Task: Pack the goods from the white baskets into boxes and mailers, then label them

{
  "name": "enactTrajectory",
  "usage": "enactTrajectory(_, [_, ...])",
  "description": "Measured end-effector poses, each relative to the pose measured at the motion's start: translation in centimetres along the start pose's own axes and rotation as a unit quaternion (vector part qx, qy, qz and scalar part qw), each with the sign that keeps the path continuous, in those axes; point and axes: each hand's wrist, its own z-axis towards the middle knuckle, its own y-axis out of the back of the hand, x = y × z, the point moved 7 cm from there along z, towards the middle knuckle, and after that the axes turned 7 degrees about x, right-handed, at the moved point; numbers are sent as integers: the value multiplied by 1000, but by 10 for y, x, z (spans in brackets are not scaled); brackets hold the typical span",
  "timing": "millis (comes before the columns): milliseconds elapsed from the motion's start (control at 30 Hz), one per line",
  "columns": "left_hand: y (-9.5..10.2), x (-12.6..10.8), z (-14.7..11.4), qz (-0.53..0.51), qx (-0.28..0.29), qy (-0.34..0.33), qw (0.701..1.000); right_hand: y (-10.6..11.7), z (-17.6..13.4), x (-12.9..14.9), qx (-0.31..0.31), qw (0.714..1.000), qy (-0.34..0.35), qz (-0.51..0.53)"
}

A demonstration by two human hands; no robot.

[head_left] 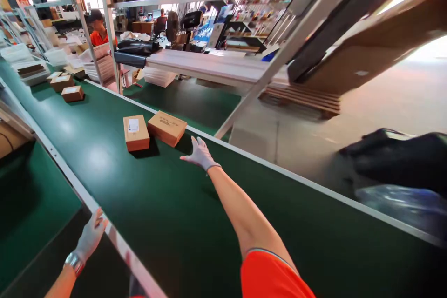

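Note:
My right hand (200, 153), in a pale glove, reaches over the green conveyor belt (167, 214) with thumb and fingers spread and nothing in it. Just beyond its fingertips lies a brown cardboard box (167, 126) with dark print on top, close to the belt's far rail. Left of that box sits a second cardboard box (136, 132) with a white label. My left hand (91, 235), also gloved and with a metal watch at the wrist, rests on the near metal rail (120, 247). Its fingers lie stretched along the rail's top.
Farther up the belt stand several cardboard boxes (73, 94) and stacked clear plastic bins (30, 67). A person in orange (99, 30) is beyond the far rail. A slanted metal post (258, 86) rises beside the belt, with a wooden pallet (300, 100) on the floor behind.

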Motion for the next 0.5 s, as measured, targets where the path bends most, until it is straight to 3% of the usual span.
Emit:
enactTrajectory(133, [2,-10,70,-24,-7,33,999,1,143,33,36,994,0,-101])
enactTrajectory(233, [-19,-38,117,-30,4,27,999,-12,206,37,91,982,20,-163])
enactTrajectory(367, [-56,-98,179,-48,46,12,998,-13,234,25,108,979,43,-169])
enactTrajectory(433, [-69,-133,213,-57,67,0,996,-3,232,11,99,992,66,-51])
enactTrajectory(500, [-79,-167,249,-58,77,-19,995,8,223,-11,102,980,75,156])
